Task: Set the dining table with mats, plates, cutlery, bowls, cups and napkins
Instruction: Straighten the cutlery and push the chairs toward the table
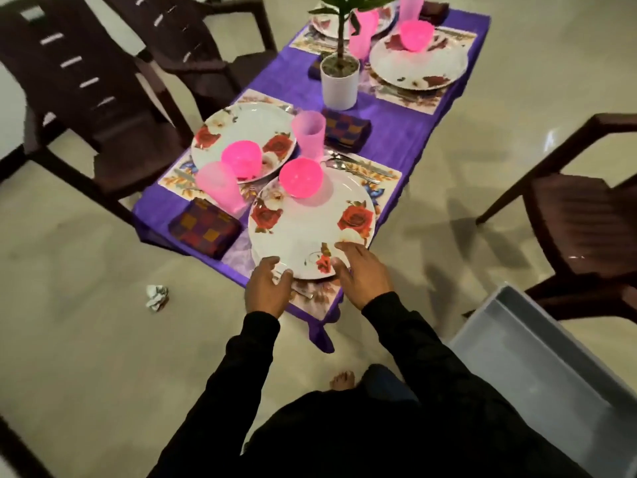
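The nearest white plate with red roses (310, 232) lies on a floral mat (379, 172) at the table's near end, with a pink bowl (300, 177) on its far side. My left hand (269, 286) touches the plate's near-left rim with curled, parted fingers. My right hand (362, 274) rests flat over the near-right rim, fingers apart. Cutlery (358, 167) lies on the mat beyond the plate, beside a pink cup (308, 134) and a checked napkin (346, 129). A second plate (241, 129) to the left carries a pink bowl (241, 158).
A potted plant (339, 84) stands mid-table on the purple cloth (396, 132); two more place settings (418, 63) lie beyond it. Another cup (219, 188) and napkin (203, 227) sit at the near left. Dark chairs (579, 215) flank the table. A grey bin (551, 367) and crumpled paper (157, 296) lie on the floor.
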